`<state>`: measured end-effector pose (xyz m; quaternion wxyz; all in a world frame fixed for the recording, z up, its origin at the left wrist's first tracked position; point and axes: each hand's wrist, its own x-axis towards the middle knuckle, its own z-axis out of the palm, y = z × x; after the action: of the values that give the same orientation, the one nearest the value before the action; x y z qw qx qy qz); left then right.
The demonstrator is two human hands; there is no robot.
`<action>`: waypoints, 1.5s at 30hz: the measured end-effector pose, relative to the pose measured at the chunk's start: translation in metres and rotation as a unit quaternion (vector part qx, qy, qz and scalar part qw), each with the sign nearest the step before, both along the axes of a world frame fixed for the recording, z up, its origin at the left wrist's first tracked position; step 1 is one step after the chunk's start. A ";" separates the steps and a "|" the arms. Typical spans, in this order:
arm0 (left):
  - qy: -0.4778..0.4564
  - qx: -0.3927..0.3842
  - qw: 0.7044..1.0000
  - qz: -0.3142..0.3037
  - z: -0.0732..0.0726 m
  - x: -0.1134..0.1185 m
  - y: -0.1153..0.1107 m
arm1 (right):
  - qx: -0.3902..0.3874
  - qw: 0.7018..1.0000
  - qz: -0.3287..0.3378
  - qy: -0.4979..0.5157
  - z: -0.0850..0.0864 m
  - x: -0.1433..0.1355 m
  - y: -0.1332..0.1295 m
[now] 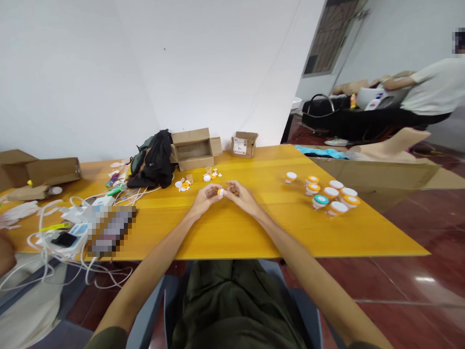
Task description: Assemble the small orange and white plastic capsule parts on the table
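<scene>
Both my hands meet above the middle of the table, with a small orange-and-white plastic part (220, 192) between their fingertips. My left hand (207, 196) grips it from the left, fingers curled. From the right, my right hand (240, 193) pinches the same part with thumb and fingers. Its exact kind is too small to make out. Just beyond the hands lie loose white and orange plastic pieces (185, 185), with a second small group (211, 177) beside them. Off to the right stand several clear little containers with orange or white lids (331, 192), one of them teal-lidded (320, 201).
Two cardboard boxes, one open (192, 152) and one small (244, 145), stand at the back beside a black bag (154, 162). White cables and a power strip (67, 240) crowd the left, near a pixelated dark object (112, 230). A person in a white shirt (434, 89) is at far right.
</scene>
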<state>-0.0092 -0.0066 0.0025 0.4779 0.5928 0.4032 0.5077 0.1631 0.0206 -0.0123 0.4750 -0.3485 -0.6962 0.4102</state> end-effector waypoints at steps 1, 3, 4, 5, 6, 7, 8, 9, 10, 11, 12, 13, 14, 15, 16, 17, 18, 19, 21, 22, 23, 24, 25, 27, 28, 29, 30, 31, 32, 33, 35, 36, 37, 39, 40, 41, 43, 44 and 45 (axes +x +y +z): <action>0.001 0.000 1.000 -0.001 0.000 0.000 0.000 | 0.000 1.000 0.002 0.001 0.000 0.000 0.000; 0.003 0.000 1.000 -0.002 0.001 0.000 -0.001 | -0.005 1.000 0.011 -0.003 0.000 -0.001 0.001; 0.004 0.000 1.000 -0.002 0.001 0.000 -0.001 | -0.008 1.000 0.015 -0.004 0.000 0.000 0.001; 0.005 0.000 1.000 -0.002 0.002 0.001 -0.001 | -0.009 1.000 0.019 -0.004 -0.001 0.000 0.001; 0.005 0.001 1.000 -0.002 0.002 0.001 -0.001 | -0.008 1.000 0.023 -0.005 -0.001 0.000 0.002; 0.003 0.000 1.000 -0.001 0.002 0.001 -0.001 | -0.006 1.000 0.026 -0.007 -0.001 0.001 0.002; 0.000 -0.001 1.000 -0.001 0.002 0.001 -0.001 | -0.003 1.000 0.029 -0.011 -0.001 0.001 0.002; -0.003 -0.004 1.000 -0.001 0.002 0.001 -0.001 | 0.000 0.999 0.034 -0.016 0.000 0.001 0.002; -0.008 -0.007 1.000 -0.001 0.002 0.001 -0.001 | 0.005 0.999 0.040 -0.022 0.000 0.002 0.002; -0.013 -0.011 1.000 0.000 0.002 0.001 -0.001 | 0.011 0.998 0.047 -0.028 0.000 0.002 0.001; -0.018 -0.014 1.000 0.000 0.002 0.001 -0.001 | 0.019 0.998 0.057 -0.036 0.000 0.002 0.000; -0.022 -0.015 1.000 0.000 0.002 0.001 -0.001 | 0.027 0.996 0.067 -0.044 0.001 0.002 -0.001; -0.024 -0.016 1.000 0.000 0.002 0.001 -0.001 | 0.036 0.995 0.079 -0.052 0.001 0.002 -0.002; -0.026 -0.016 1.000 0.000 0.002 0.001 -0.001 | 0.045 0.993 0.088 -0.059 0.001 0.001 -0.002; -0.026 -0.016 1.000 0.000 0.002 0.001 -0.001 | 0.055 0.992 0.093 -0.066 0.001 0.001 -0.003; -0.025 -0.015 1.000 0.001 0.001 0.000 -0.001 | 0.064 0.991 0.091 -0.074 0.001 0.001 -0.003; -0.022 -0.014 1.000 0.004 0.000 0.000 0.000 | 0.072 0.990 0.080 -0.085 0.001 0.002 -0.003; -0.017 -0.013 1.000 0.008 -0.001 0.000 0.001 | 0.080 0.990 0.060 -0.100 0.001 0.003 -0.001; 0.000 -0.010 1.000 0.018 -0.004 -0.001 0.003 | 0.093 0.985 -0.011 -0.143 -0.001 0.008 0.002; 0.013 -0.008 1.000 0.022 -0.005 -0.001 0.004 | 0.099 0.979 -0.059 -0.168 -0.002 0.012 0.005; 0.026 -0.005 0.999 0.027 -0.007 -0.002 0.005 | 0.103 0.970 -0.110 -0.189 -0.003 0.017 0.008; 0.040 0.000 0.999 0.029 -0.008 -0.002 0.005 | 0.103 0.960 -0.160 -0.204 -0.004 0.023 0.011; 0.053 0.006 0.998 0.031 -0.009 -0.002 0.006 | 0.101 0.948 -0.210 -0.218 -0.005 0.029 0.013; 0.076 0.018 0.997 0.029 -0.010 -0.001 0.006 | 0.092 0.916 -0.302 -0.246 -0.007 0.043 0.018; 0.085 0.024 0.996 0.027 -0.010 -0.001 0.006 | 0.084 0.899 -0.341 -0.261 -0.008 0.050 0.019; 0.092 0.030 0.995 0.026 -0.011 0.000 0.006 | 0.075 0.883 -0.373 -0.275 -0.010 0.057 0.020; 0.100 0.034 0.994 0.026 -0.011 0.000 0.006 | 0.069 0.868 -0.399 -0.287 -0.011 0.063 0.021; 0.107 0.039 0.993 0.029 -0.011 0.000 0.007 | 0.065 0.855 -0.422 -0.295 -0.012 0.068 0.022; 0.115 0.043 0.992 0.036 -0.012 -0.001 0.007 | 0.067 0.842 -0.445 -0.298 -0.013 0.072 0.022; 0.123 0.047 0.990 0.046 -0.012 -0.001 0.007 | 0.073 0.830 -0.467 -0.297 -0.014 0.075 0.023; 0.142 0.057 0.986 0.072 -0.013 -0.004 0.008 | 0.099 0.810 -0.502 -0.286 -0.014 0.078 0.022; 0.153 0.065 0.982 0.089 -0.014 -0.005 0.008 | 0.114 0.803 -0.513 -0.281 -0.013 0.078 0.021; 0.165 0.072 0.978 0.106 -0.014 -0.006 0.008 | 0.129 0.798 -0.519 -0.277 -0.012 0.076 0.020; 0.193 0.086 0.967 0.142 -0.015 -0.008 0.009 | 0.149 0.795 -0.520 -0.276 -0.007 0.072 0.017; 0.211 0.093 0.960 0.161 -0.016 -0.008 0.010 | 0.152 0.796 -0.516 -0.278 -0.004 0.069 0.016; 0.229 0.101 0.951 0.180 -0.016 -0.008 0.012 | 0.155 0.800 -0.508 -0.280 -0.002 0.065 0.014; 0.267 0.113 0.933 0.214 -0.016 -0.007 0.017 | 0.166 0.812 -0.485 -0.279 0.002 0.058 0.012; 0.283 0.115 0.924 0.229 -0.015 -0.006 0.021 | 0.170 0.819 -0.472 -0.279 0.003 0.054 0.012; 0.297 0.113 0.917 0.243 -0.014 -0.005 0.026 | 0.172 0.827 -0.457 -0.277 0.003 0.050 0.012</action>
<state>-0.0138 0.0190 -0.0116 0.1283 0.6500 0.5983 0.4507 0.2134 0.0323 -0.0090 0.4475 -0.6384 -0.6190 -0.0945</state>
